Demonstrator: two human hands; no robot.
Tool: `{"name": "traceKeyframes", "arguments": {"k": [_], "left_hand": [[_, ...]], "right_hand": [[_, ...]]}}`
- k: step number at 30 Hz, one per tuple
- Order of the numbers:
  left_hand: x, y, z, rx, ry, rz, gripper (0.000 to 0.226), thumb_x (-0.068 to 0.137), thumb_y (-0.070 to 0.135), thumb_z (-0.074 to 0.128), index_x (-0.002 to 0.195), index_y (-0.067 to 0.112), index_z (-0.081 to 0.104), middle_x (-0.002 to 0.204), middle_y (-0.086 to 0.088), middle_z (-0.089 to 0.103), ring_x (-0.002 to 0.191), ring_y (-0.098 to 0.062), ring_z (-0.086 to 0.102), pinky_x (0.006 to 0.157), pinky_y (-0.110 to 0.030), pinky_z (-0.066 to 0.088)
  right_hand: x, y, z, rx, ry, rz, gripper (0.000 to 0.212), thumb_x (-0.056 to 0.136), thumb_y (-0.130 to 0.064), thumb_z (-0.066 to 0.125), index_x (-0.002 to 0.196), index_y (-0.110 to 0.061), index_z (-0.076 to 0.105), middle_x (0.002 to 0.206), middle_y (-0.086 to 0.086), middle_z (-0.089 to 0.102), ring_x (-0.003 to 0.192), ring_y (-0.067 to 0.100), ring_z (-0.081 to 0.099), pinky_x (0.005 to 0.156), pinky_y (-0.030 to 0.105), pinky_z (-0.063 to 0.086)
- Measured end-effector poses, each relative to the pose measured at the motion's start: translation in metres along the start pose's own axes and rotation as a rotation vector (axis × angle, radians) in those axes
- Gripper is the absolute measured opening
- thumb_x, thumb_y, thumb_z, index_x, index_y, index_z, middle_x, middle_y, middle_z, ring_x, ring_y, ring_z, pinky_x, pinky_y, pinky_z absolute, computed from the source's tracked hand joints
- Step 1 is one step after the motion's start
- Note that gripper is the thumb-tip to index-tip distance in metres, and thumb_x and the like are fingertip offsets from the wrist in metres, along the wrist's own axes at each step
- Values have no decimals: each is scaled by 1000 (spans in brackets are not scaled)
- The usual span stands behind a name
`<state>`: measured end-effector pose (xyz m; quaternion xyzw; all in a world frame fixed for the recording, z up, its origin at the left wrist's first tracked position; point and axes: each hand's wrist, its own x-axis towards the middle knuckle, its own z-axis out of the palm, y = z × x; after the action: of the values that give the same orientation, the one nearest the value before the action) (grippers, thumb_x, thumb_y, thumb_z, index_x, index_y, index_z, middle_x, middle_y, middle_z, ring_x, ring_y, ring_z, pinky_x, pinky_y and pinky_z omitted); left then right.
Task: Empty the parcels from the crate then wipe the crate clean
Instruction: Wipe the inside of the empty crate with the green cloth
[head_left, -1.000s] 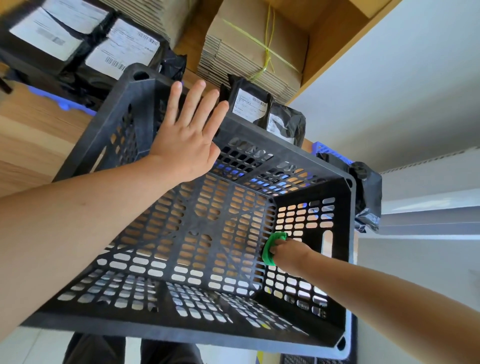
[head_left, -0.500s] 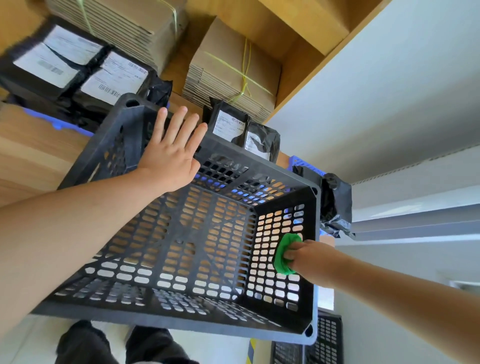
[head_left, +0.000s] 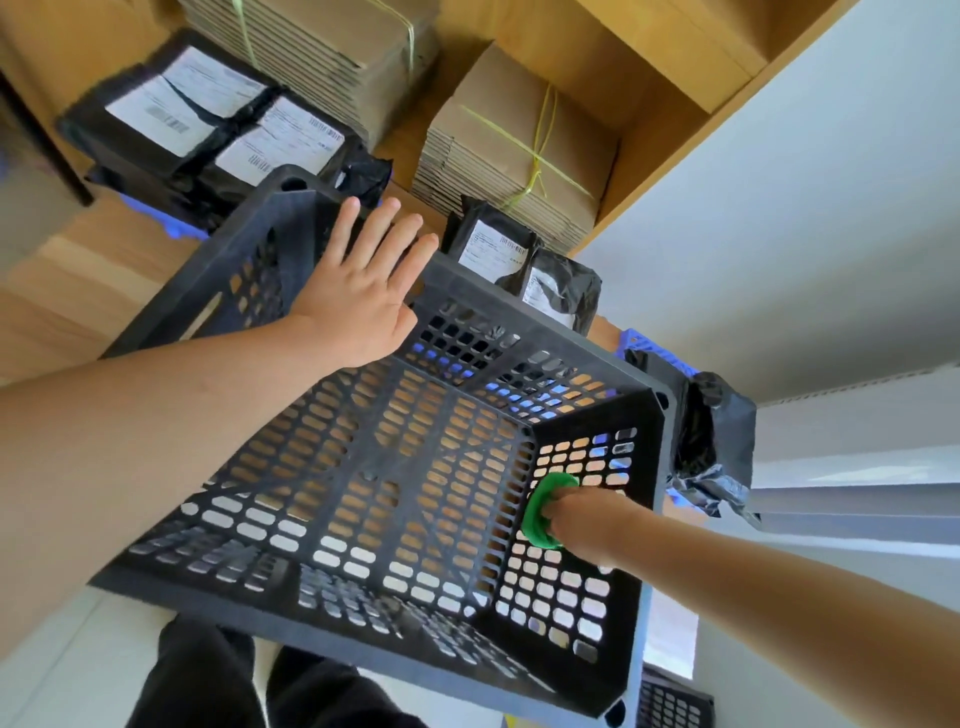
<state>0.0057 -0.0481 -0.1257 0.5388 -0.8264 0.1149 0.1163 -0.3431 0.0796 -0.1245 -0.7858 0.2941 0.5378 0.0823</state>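
A black perforated plastic crate (head_left: 524, 301) fills the middle of the view, and nothing lies inside it. My left hand (head_left: 358, 296) rests flat on its far rim with fingers spread. My right hand (head_left: 582, 519) reaches inside and presses a green cloth (head_left: 540, 512) against the inner right wall. Black parcels with white labels lie outside the crate: two (head_left: 208, 124) at the far left, two (head_left: 524, 265) behind the far rim, and one (head_left: 711, 441) at the right.
Bundles of flat cardboard (head_left: 519, 145) tied with yellow string stand on the wooden shelf behind. A blue crate (head_left: 649, 345) peeks out behind the right corner. A white wall (head_left: 779, 208) is at the right. Another black crate (head_left: 670, 701) sits below right.
The green cloth in my right hand has slid up the crate's inner right wall. My left hand has kept its place on the far rim, while the view has shifted.
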Motion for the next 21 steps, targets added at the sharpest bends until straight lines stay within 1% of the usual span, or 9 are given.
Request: {"name": "traceKeyframes", "arguments": {"k": [4,9,13,16,21], "left_hand": [[0,0,1,23,26,-3,71,93,34,38,157,6,21,162,-18,23,152,-41,12,121,-64,7],[3,-2,7,7,51,-3,66,100,37,34,158,9,21,163,-17,23,153,-40,13,122,-63,7],[2,0,12,6,76,-16,64,103,40,31,158,9,22,163,-16,24,153,-40,14,122,-63,7],[3,0,12,-26,76,-12,64,103,40,31,158,9,21,163,-17,23,153,-40,14,122,-64,6],[4,0,15,-18,104,-11,62,104,39,31,158,8,24,162,-18,26,152,-41,16,121,-65,8]], "right_hand": [[26,-11,-3,6,-69,12,27,95,-6,55,121,-4,62,122,9,62,115,32,58,96,44,51],[56,-16,-6,66,-170,83,31,97,-6,51,127,-4,59,128,9,60,119,33,56,95,44,49],[76,-13,8,53,-145,72,39,99,-12,46,137,-9,53,142,6,48,133,32,42,102,47,44],[84,-16,14,43,-156,95,39,99,-16,44,136,-11,55,142,6,49,133,31,41,104,46,42],[93,-15,9,34,-133,95,37,98,-14,48,134,-8,57,140,7,52,134,31,40,107,45,40]]}}
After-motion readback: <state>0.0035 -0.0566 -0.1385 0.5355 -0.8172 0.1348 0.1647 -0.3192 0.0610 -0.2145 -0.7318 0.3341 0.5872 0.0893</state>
